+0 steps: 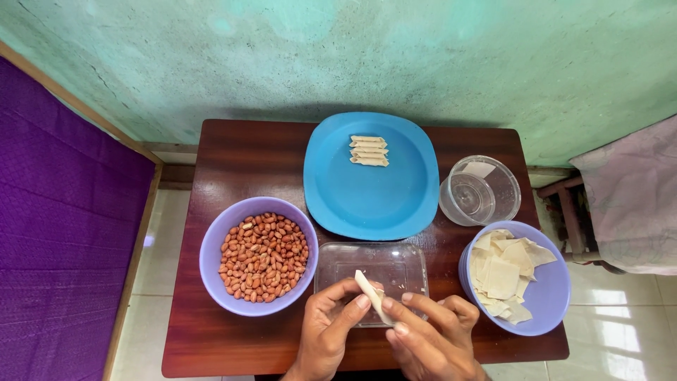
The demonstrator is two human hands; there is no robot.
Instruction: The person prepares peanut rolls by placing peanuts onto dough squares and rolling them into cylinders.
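Observation:
My left hand [328, 321] and my right hand [430, 331] meet at the table's near edge, and both pinch a small rolled piece of pale dough [371, 295]. They hover over a clear rectangular tray [405, 261]. A purple bowl of peanuts [259, 255] stands to the left. To the right, another purple bowl [553, 296] holds several square dough sheets [502, 276]. Farther back, a blue plate [370, 194] carries several finished rolls [369, 150] laid side by side.
A clear round bowl [480, 190] with water stands at the back right of the dark wooden table [226, 162]. A green wall rises behind. Purple cloth [56, 233] lies to the left, and a covered wooden stool [620, 197] stands to the right.

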